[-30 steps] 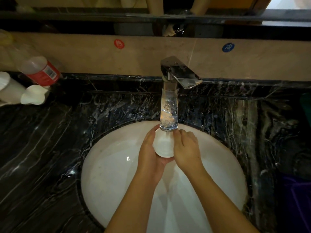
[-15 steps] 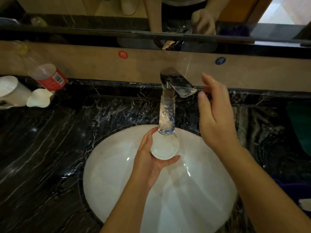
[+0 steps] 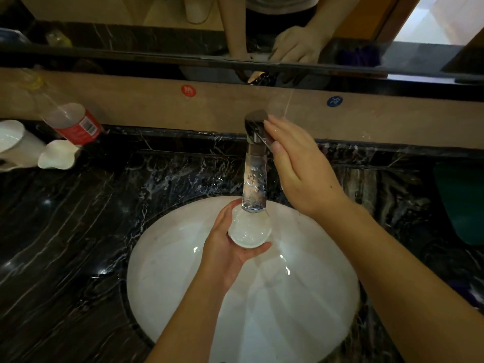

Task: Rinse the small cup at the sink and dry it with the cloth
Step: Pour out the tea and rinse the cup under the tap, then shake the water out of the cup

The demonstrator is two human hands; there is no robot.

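A small white cup (image 3: 249, 231) sits upright in my left hand (image 3: 227, 247), whose fingers and thumb curl round it under the chrome faucet (image 3: 254, 176). The cup holds water with bubbles in it. It hangs over the white oval sink (image 3: 183, 271). My right hand (image 3: 298, 163) lies with straight fingers on the faucet's lever handle, covering most of it. No cloth is plainly in view.
On the black marble counter (image 3: 78, 244) at the far left stand a white mug (image 3: 15, 145), a crumpled paper cup (image 3: 59, 155) and a tilted plastic bottle (image 3: 70, 121) with a red label. A dark green object (image 3: 461, 203) lies at the right edge. A mirror runs along the back.
My right hand left the cup, rose to the faucet and now rests flat on its lever. My left hand keeps the cup under the spout, now filled with water.
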